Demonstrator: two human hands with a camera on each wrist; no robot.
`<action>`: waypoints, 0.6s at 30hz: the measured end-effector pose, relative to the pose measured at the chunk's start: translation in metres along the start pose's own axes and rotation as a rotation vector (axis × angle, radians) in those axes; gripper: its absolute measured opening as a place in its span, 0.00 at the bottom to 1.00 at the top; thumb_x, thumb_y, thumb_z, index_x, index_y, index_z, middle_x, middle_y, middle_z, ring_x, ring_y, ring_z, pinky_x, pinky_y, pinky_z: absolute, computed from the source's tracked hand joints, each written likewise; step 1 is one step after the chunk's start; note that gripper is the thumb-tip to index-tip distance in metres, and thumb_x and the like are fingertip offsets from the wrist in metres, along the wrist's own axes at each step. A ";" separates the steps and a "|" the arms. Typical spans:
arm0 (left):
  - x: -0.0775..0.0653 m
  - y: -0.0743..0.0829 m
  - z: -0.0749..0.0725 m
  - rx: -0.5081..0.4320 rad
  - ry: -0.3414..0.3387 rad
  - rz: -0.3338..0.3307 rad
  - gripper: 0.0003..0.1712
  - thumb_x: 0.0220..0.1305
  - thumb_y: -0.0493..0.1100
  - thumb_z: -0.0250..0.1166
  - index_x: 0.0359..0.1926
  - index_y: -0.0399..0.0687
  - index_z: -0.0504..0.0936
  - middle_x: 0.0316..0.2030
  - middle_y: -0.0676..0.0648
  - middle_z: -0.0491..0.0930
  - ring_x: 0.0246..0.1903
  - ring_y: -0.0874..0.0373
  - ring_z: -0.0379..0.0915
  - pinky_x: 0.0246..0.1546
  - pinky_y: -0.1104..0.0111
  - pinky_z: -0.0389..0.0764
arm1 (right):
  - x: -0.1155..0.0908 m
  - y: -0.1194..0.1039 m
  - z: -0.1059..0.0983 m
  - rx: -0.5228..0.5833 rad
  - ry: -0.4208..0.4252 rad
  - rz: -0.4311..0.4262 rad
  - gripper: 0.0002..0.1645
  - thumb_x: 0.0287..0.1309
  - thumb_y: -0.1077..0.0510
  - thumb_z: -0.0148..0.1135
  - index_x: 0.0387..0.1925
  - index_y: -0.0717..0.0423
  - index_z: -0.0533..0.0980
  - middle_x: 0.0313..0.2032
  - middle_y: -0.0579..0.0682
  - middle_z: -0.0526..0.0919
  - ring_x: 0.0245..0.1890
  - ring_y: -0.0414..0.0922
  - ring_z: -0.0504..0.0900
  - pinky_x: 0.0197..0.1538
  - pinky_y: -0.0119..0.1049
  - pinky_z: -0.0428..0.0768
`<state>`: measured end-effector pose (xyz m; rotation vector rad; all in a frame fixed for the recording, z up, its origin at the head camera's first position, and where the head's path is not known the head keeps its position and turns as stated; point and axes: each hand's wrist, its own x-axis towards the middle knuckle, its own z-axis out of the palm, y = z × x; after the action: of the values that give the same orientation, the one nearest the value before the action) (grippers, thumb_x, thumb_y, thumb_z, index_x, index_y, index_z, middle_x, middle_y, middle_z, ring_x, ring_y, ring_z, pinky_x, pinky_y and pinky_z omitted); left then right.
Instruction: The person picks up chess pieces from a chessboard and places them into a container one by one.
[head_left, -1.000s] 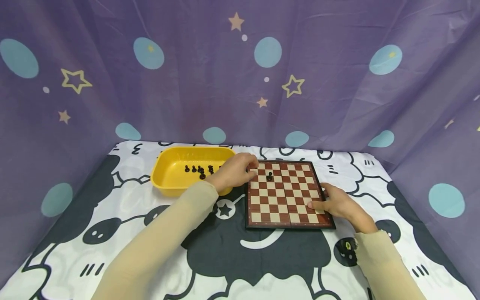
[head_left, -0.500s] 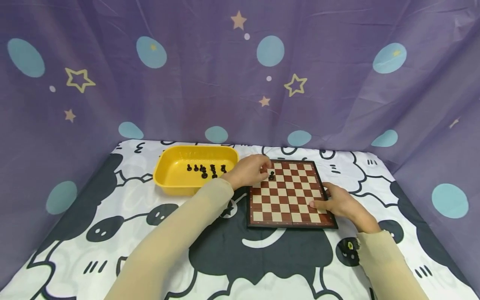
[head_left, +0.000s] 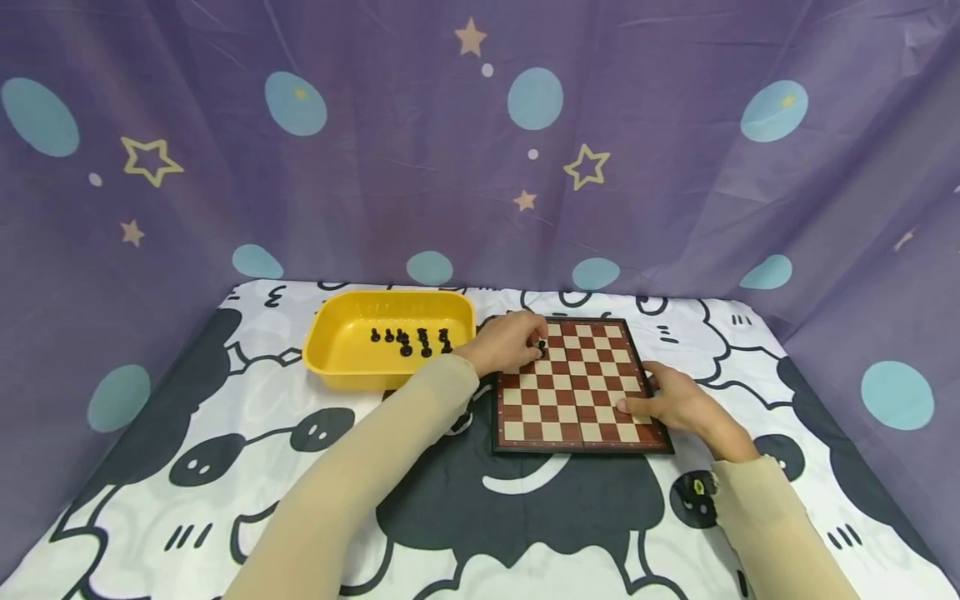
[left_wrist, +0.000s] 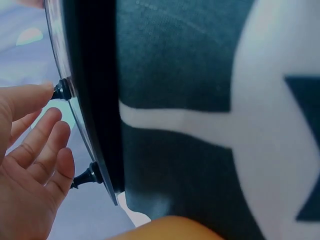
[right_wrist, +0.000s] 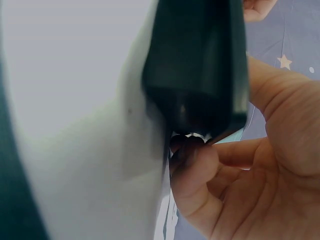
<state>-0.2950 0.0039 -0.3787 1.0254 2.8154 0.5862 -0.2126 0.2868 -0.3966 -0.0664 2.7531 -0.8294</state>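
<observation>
My left hand [head_left: 510,342] is over the upper left part of the brown and cream chessboard [head_left: 558,408]. Its thumb and index finger pinch a small black chess piece [left_wrist: 62,90] that stands on the board. A second black chess piece [left_wrist: 89,175] shows by the little finger in the left wrist view; in the head view the hand hides it. At the board's right edge my right hand [head_left: 678,404] grips the rim, thumb on top. In the right wrist view its curled fingers [right_wrist: 197,172] meet the dark board edge [right_wrist: 195,65].
A yellow tray [head_left: 337,362] stands left of the board, with several black chess pieces [head_left: 406,342] inside. My left forearm crosses in front of it. A sheep-patterned cloth [head_left: 517,517] covers the table, and a purple curtain [head_left: 420,167] hangs behind.
My left hand has moved right, from the board's left edge to the standing black chess piece, and its fingertips now pinch it. The right hand stays on the board's edge.
</observation>
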 end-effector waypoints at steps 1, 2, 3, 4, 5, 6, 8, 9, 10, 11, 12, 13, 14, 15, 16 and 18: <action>0.000 0.000 0.001 0.001 -0.004 0.000 0.16 0.64 0.44 0.64 0.52 0.49 0.78 0.40 0.52 0.78 0.38 0.60 0.73 0.40 0.66 0.76 | 0.000 0.000 0.000 0.001 -0.001 -0.001 0.57 0.48 0.38 0.70 0.66 0.70 0.57 0.45 0.64 0.77 0.41 0.52 0.77 0.45 0.48 0.74; 0.001 0.000 0.002 0.000 -0.006 -0.002 0.16 0.64 0.44 0.63 0.52 0.49 0.78 0.40 0.52 0.78 0.37 0.60 0.73 0.40 0.66 0.75 | 0.000 -0.001 0.000 0.002 -0.002 -0.003 0.57 0.48 0.38 0.70 0.66 0.70 0.57 0.45 0.64 0.77 0.41 0.52 0.77 0.45 0.48 0.74; 0.001 0.000 0.002 0.002 -0.007 -0.003 0.16 0.64 0.44 0.63 0.52 0.49 0.78 0.40 0.52 0.78 0.37 0.60 0.73 0.40 0.66 0.75 | 0.000 -0.001 0.000 0.004 -0.003 -0.002 0.57 0.49 0.38 0.70 0.66 0.70 0.57 0.45 0.64 0.77 0.41 0.52 0.77 0.45 0.48 0.74; 0.001 0.000 0.003 0.000 -0.010 -0.006 0.15 0.64 0.44 0.63 0.52 0.50 0.78 0.40 0.53 0.78 0.37 0.60 0.73 0.40 0.66 0.75 | 0.000 -0.001 0.000 0.004 -0.002 -0.002 0.56 0.49 0.38 0.70 0.66 0.70 0.57 0.45 0.64 0.77 0.41 0.52 0.77 0.45 0.48 0.74; 0.002 0.000 0.003 -0.002 -0.010 -0.008 0.15 0.65 0.44 0.63 0.52 0.50 0.78 0.40 0.52 0.78 0.37 0.60 0.73 0.40 0.66 0.75 | 0.000 -0.001 0.000 0.003 -0.003 -0.002 0.56 0.49 0.38 0.70 0.66 0.70 0.57 0.45 0.64 0.77 0.41 0.52 0.77 0.45 0.48 0.74; 0.002 0.000 0.004 0.000 -0.010 -0.010 0.14 0.65 0.44 0.62 0.51 0.50 0.78 0.40 0.52 0.78 0.37 0.60 0.73 0.40 0.66 0.75 | 0.000 -0.001 0.000 0.002 -0.003 -0.003 0.56 0.49 0.38 0.70 0.66 0.70 0.57 0.45 0.64 0.76 0.41 0.52 0.77 0.45 0.48 0.74; 0.002 0.000 0.005 0.003 -0.006 -0.013 0.14 0.65 0.44 0.62 0.51 0.51 0.78 0.41 0.52 0.78 0.37 0.60 0.73 0.41 0.66 0.75 | 0.000 -0.001 0.000 0.001 -0.001 -0.004 0.56 0.49 0.38 0.70 0.66 0.70 0.57 0.45 0.64 0.77 0.41 0.52 0.77 0.45 0.48 0.74; 0.003 0.000 0.005 0.004 -0.003 -0.014 0.13 0.65 0.44 0.62 0.51 0.51 0.78 0.41 0.52 0.78 0.38 0.60 0.73 0.41 0.66 0.75 | 0.000 -0.001 0.000 0.002 0.000 -0.004 0.56 0.49 0.38 0.70 0.66 0.70 0.57 0.45 0.64 0.77 0.41 0.52 0.77 0.45 0.48 0.74; 0.003 0.000 0.006 0.003 0.000 -0.013 0.13 0.65 0.44 0.62 0.50 0.51 0.78 0.41 0.52 0.79 0.38 0.60 0.74 0.42 0.66 0.75 | 0.000 -0.001 0.000 0.003 -0.001 -0.003 0.57 0.49 0.38 0.70 0.66 0.70 0.57 0.45 0.64 0.77 0.41 0.52 0.77 0.45 0.48 0.74; 0.003 0.000 0.007 0.004 0.005 -0.010 0.13 0.66 0.44 0.61 0.50 0.51 0.78 0.41 0.52 0.79 0.38 0.60 0.74 0.42 0.66 0.75 | 0.000 -0.001 0.000 0.004 0.000 -0.004 0.57 0.48 0.38 0.70 0.66 0.70 0.57 0.45 0.64 0.77 0.41 0.52 0.77 0.45 0.48 0.74; 0.003 -0.001 0.007 0.004 0.009 -0.009 0.13 0.66 0.44 0.61 0.50 0.51 0.78 0.42 0.52 0.79 0.38 0.60 0.74 0.42 0.66 0.75 | 0.000 -0.001 0.000 0.006 -0.001 -0.004 0.57 0.48 0.38 0.70 0.66 0.70 0.57 0.45 0.64 0.77 0.41 0.52 0.77 0.45 0.48 0.74; 0.004 -0.001 0.008 0.001 0.012 -0.009 0.12 0.66 0.44 0.61 0.50 0.51 0.78 0.41 0.52 0.79 0.38 0.60 0.74 0.42 0.66 0.75 | 0.000 -0.001 0.000 0.006 -0.001 -0.002 0.57 0.48 0.38 0.70 0.66 0.70 0.57 0.45 0.64 0.77 0.41 0.52 0.77 0.45 0.48 0.74; 0.004 -0.001 0.008 -0.001 0.015 -0.007 0.12 0.66 0.44 0.61 0.50 0.51 0.78 0.41 0.52 0.79 0.38 0.60 0.74 0.42 0.66 0.75 | 0.000 0.000 0.001 0.006 -0.001 -0.001 0.57 0.48 0.38 0.70 0.66 0.70 0.57 0.45 0.63 0.77 0.41 0.52 0.77 0.45 0.48 0.74; 0.004 -0.001 0.009 -0.004 0.017 -0.007 0.12 0.66 0.43 0.61 0.50 0.51 0.78 0.41 0.52 0.79 0.38 0.60 0.74 0.42 0.66 0.75 | 0.001 0.000 0.001 0.006 -0.002 0.000 0.57 0.48 0.38 0.70 0.66 0.70 0.57 0.45 0.64 0.77 0.41 0.52 0.77 0.45 0.47 0.74; 0.004 -0.002 0.009 -0.006 0.018 -0.007 0.12 0.66 0.43 0.61 0.49 0.51 0.78 0.41 0.52 0.79 0.38 0.60 0.74 0.42 0.66 0.75 | 0.000 0.000 0.001 0.007 -0.002 0.000 0.57 0.48 0.37 0.70 0.66 0.70 0.57 0.45 0.64 0.77 0.41 0.52 0.77 0.45 0.48 0.74; 0.004 -0.002 0.010 -0.006 0.022 -0.007 0.11 0.66 0.43 0.61 0.49 0.52 0.78 0.41 0.52 0.80 0.38 0.60 0.74 0.42 0.66 0.75 | 0.000 0.000 0.001 0.006 -0.001 0.000 0.57 0.48 0.38 0.70 0.66 0.70 0.57 0.45 0.63 0.77 0.41 0.52 0.77 0.45 0.48 0.74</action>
<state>-0.2973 0.0084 -0.3885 1.0146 2.8324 0.6088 -0.2126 0.2867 -0.3975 -0.0663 2.7495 -0.8375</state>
